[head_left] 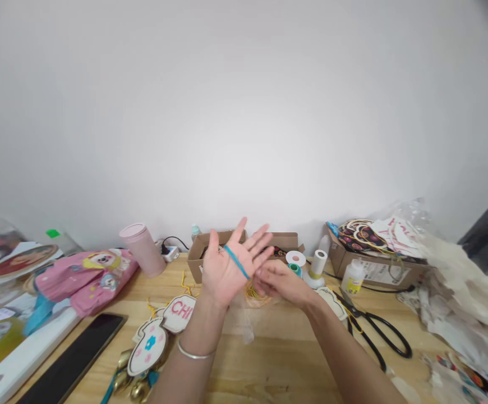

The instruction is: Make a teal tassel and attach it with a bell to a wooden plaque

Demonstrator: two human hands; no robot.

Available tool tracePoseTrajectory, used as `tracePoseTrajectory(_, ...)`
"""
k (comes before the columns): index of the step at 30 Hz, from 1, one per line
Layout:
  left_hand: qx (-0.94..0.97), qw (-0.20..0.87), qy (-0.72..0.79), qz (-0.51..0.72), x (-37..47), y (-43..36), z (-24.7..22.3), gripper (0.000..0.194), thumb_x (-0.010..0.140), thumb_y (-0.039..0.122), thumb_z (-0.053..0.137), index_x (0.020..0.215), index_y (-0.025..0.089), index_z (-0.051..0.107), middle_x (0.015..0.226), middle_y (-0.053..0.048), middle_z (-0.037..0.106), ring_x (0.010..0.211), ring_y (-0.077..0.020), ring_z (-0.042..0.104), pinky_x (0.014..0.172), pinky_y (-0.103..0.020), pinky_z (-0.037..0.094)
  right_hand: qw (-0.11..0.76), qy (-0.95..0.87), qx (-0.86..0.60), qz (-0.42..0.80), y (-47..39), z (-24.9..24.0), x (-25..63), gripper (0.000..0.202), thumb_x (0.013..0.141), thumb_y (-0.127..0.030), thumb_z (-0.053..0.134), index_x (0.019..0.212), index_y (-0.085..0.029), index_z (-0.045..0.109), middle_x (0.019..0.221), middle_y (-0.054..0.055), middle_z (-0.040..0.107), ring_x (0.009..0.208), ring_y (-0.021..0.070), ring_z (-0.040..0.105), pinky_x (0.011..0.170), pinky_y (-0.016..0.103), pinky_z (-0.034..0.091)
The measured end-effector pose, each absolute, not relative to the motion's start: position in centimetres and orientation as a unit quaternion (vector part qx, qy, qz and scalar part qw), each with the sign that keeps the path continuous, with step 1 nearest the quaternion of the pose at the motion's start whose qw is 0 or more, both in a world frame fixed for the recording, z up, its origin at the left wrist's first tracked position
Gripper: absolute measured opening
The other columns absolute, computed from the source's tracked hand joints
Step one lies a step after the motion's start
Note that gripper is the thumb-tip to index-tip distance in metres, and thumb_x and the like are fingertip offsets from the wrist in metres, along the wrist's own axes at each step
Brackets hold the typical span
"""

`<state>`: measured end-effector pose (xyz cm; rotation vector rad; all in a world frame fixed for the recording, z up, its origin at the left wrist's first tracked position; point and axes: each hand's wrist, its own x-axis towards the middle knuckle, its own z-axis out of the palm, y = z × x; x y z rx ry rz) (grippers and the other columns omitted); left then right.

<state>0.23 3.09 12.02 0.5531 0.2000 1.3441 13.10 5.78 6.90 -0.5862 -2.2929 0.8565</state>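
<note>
Done: cord (236, 262) laid across my left hand (222, 275), palm up, fingers spread. My right hand (284, 280) curls beside it; I cannot tell whether it pinches cord. Judged unfinished: 0 knots visible; scissors (357, 311) unheld, right of my right hand.

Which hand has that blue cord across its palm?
The left hand, spread open, with the silver bangle on its arm: the blue cord crosses its palm. The right hand, without a bangle, curls near the cord's lower end.
</note>
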Motion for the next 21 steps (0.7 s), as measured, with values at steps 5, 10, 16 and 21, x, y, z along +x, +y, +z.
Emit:
tracePoseTrajectory(5,0.244,0.678,0.136,0.68,-1.4,4.9,10.8,0.061,0.075,0.06,0.033,0.126,0.026,0.035,0.129,-0.013,0.04,0.113,-0.0239,0.044,0.093,-0.041,0.034,0.252,-0.933,-0.232,0.113,4.6,8.3,13.8,0.033,0.087,-0.026,0.035,0.064,-0.015,0.056,0.057,-0.002,0.05,0.053,0.0082,0.04,0.052,0.021,0.028)
tracePoseTrajectory(10,0.27,0.74,0.203,0.582,0.0,5.2,9.1,0.061,0.078,0.058,0.026,0.124,0.021,0.041,0.122,-0.013,0.049,0.109,-0.0205,0.047,0.088,-0.033,0.038,0.265,-0.928,-0.262,-0.019,3.4,10.0,15.0,0.023,0.084,-0.023,0.042,0.072,-0.018,0.061,0.065,0.001,0.054,0.056,0.0086,0.043,0.049,0.021,0.023)
tracePoseTrajectory(16,0.421,0.827,0.203,0.313,2.1,3.3,8.9,0.084,0.074,0.063,0.002,0.113,0.01,0.053,0.105,-0.017,0.06,0.103,-0.0259,0.052,0.088,-0.038,0.035,0.331,-0.893,-0.304,-0.012,4.9,10.4,17.3,0.025,0.083,-0.033,0.044,0.076,-0.023,0.066,0.065,0.001,0.054,0.06,0.0088,0.046,0.051,0.02,0.026)
tracePoseTrajectory(21,0.527,0.819,0.154,0.165,2.0,2.6,9.4,0.091,0.072,0.066,0.0,0.114,0.005,0.052,0.112,-0.021,0.055,0.107,-0.0295,0.049,0.093,-0.041,0.028,0.357,-0.875,-0.309,0.102,6.6,10.1,17.7,0.019,0.08,-0.029,0.05,0.076,-0.02,0.067,0.063,0.0,0.056,0.057,0.0076,0.049,0.051,0.018,0.031)
